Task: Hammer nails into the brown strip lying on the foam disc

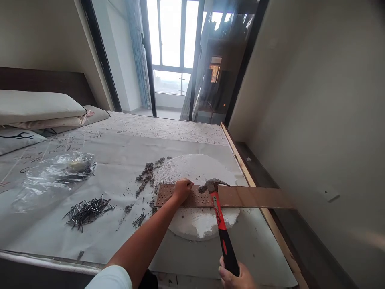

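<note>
Brown board (246,196), dotted with small holes on its left part, lies crosswise over a round white pad (207,166) on the bed (186,132), its long axis running left to right and its right end reaching past the wooden rail (245,168). Through my head view, I have the left hand (182,192) at the board's holed part, fingers pinched together on what looks like a nail (191,183), too small for me to be sure. My right hand (237,276) is wrapped round the black lower grip of the hammer (221,224), whose long axis runs away from me and slightly left, across the board's. The relation I mind most is close: the hammer's head sits just right of the left fingers, striking face towards them, claw pointing right. The left hand is nearer the loose heap of nails (88,211), well off to its left.
</note>
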Tool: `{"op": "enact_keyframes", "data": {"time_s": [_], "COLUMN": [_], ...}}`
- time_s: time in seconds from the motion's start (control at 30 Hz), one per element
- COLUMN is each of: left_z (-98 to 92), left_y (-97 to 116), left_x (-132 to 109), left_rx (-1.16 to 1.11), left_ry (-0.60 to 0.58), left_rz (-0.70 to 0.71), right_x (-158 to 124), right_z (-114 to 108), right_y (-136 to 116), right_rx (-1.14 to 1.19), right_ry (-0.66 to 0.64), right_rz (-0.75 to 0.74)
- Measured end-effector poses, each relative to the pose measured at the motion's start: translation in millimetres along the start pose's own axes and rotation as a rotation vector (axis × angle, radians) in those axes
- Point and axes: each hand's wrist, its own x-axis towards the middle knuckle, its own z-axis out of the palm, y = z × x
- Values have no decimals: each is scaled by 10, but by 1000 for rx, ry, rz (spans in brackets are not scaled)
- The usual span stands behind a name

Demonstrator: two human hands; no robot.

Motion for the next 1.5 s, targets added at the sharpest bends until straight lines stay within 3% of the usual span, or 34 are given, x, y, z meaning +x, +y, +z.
{"op": "enact_keyframes", "data": {"time_s": [0.27,0.53,0.63,0.8,0.97,1.2,1.37,1.5], "left_z": [-52,-45,-63,-85,-85,-84,-48,-39], "left_y": [24,-19,-18,-17,-8,0,-24,-29], "left_x": [-50,-75,-75,-92,-74,-72,-59,-56], "left_rx": [10,3,6,18,33,35,26,-8], "left_ry": [-14,-32,-39,-54,-90,-93,-96,-100], "left_rz": [13,13,3,-14,-34,-54,-40,-62], "right_x": [77,-45,38,161,53,180,40,59], "right_z": [153,271,305,328,308,311,352,377], "right_y": [-68,-771,-903,-947,-1077,-908,-1092,-1066], "right_rx": [-114,-395,-454,-486,-515,-549,-582,-572], "right_ry": [86,146,150,102,179,186,219,165], "right_rz": [-27,-6,-24,119,-51,114,-70,-10]}}
